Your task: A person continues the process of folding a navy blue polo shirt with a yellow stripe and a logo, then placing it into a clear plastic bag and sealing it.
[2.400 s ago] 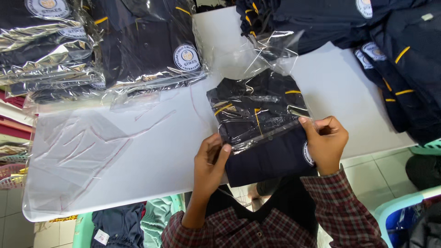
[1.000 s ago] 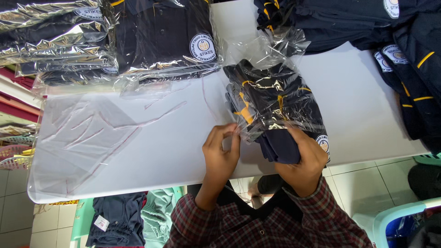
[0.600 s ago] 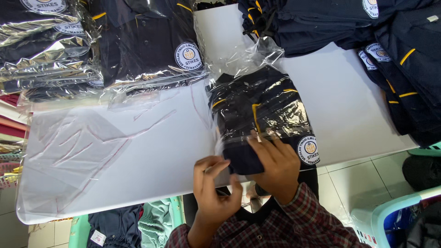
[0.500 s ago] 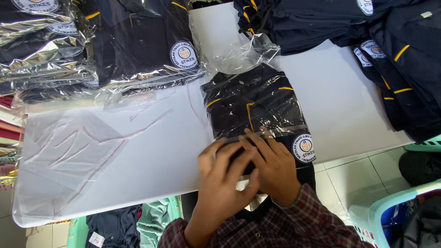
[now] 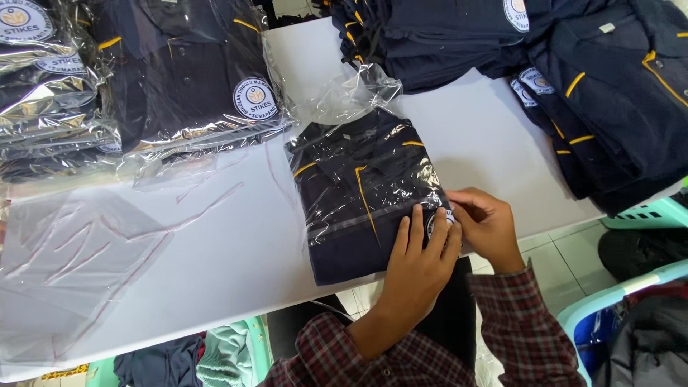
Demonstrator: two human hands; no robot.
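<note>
White counter [image 5: 215, 244], packing bench. Left hand [image 5: 423, 261] lies flat, fingers spread, pressing the near right corner of the folded navy shirt [image 5: 358, 193] in its clear bag [image 5: 344, 100]. Right hand [image 5: 491, 226] pinches the bag edge just right of that corner. Shirt sits mid-counter at the near edge. Advice: keep the palm down, draw the film taut, smooth away from the shirt. Bagged stack [image 5: 165, 79] far left of it, loose shirts [image 5: 616, 86] far right, empty bags [image 5: 79, 272] left.

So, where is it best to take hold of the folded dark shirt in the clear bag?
Probably at its near edge, from the person's side. The shirt lies flat on the white table with that end overhanging; both hands, left and right, rest there.
</note>
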